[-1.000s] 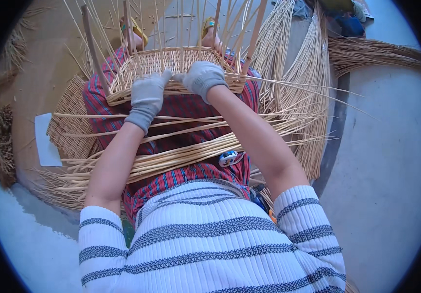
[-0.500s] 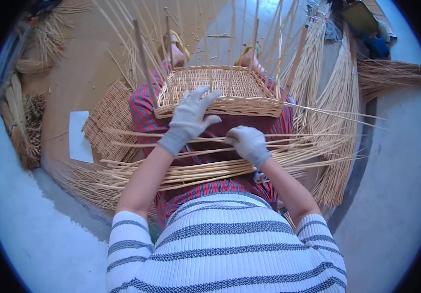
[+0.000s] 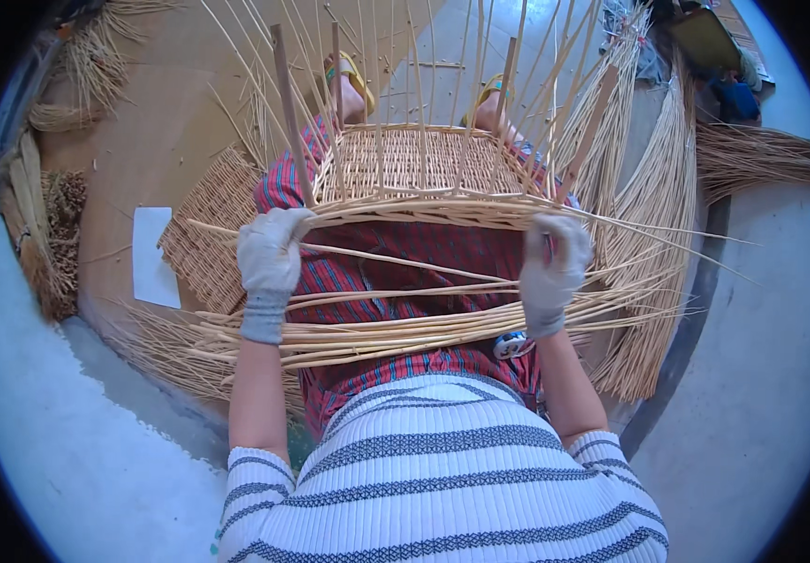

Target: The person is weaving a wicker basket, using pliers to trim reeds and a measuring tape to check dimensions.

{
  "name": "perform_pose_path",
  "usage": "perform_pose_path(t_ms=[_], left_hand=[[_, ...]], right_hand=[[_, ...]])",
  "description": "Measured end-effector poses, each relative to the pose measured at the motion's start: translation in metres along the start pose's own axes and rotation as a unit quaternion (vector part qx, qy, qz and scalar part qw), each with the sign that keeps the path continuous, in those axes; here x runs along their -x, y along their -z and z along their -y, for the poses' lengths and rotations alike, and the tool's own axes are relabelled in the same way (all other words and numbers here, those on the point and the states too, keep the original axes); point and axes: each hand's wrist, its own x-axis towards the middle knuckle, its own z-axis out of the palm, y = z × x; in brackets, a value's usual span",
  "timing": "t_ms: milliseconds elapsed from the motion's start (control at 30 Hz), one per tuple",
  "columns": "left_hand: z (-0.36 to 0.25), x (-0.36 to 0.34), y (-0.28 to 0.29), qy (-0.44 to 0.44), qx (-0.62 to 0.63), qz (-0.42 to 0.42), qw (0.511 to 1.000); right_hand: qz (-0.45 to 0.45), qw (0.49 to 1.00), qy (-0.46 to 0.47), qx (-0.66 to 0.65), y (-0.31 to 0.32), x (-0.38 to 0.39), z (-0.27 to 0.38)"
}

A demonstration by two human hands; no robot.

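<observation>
A shallow rectangular wicker basket (image 3: 424,159) rests across my knees, with thin upright stakes and thicker corner posts rising from its rim. My left hand (image 3: 274,258), in a pale glove, is closed on a wicker rod (image 3: 377,254) just off the basket's near left corner. That rod slants across my lap toward my right hand (image 3: 553,272). Gloved too and slightly blurred, the right hand is closed by the near right corner; what its fingers hold is hidden. A bunch of loose rods (image 3: 396,336) lies over my thighs, below both hands.
A woven wicker panel (image 3: 208,230) and a white sheet (image 3: 153,258) lie on the floor at left. Long bundles of rods (image 3: 654,225) spread at right, with a darker bundle (image 3: 762,159) beyond. More bundled stalks (image 3: 95,70) are at the far left.
My left hand has moved from the basket's near edge leftward and closed on a rod. My right hand has moved from the middle rods to the near right corner. The view has shifted slightly.
</observation>
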Motion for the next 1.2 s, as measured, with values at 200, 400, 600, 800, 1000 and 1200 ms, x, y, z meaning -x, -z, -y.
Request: perform_pose_path(t_ms=[200, 400, 600, 800, 1000, 1200], left_hand=[[-0.041, -0.001, -0.023, -0.103, 0.161, 0.147, 0.971], [0.004, 0.0, -0.05, 0.308, 0.302, -0.038, 0.901], [-0.023, 0.014, -0.067, 0.348, 0.321, -0.08, 0.877], [-0.049, -0.031, -0.101, 0.341, 0.363, 0.085, 0.863], [-0.011, -0.033, -0.115, 0.331, 0.473, 0.267, 0.772], [-0.019, -0.015, -0.144, 0.211, 0.433, 0.084, 0.872]], right_hand=[[0.278, 0.764, -0.239, -0.531, -0.017, 0.005, 0.026], [0.056, 0.805, -0.316, -0.498, -0.031, -0.009, -0.035], [0.104, 0.829, -0.286, -0.469, -0.044, 0.026, -0.047], [0.143, 0.818, -0.285, -0.479, -0.041, 0.023, -0.053], [0.159, 0.824, -0.343, -0.422, -0.06, -0.005, -0.063], [0.234, 0.933, -0.09, -0.257, -0.085, -0.056, -0.04]])
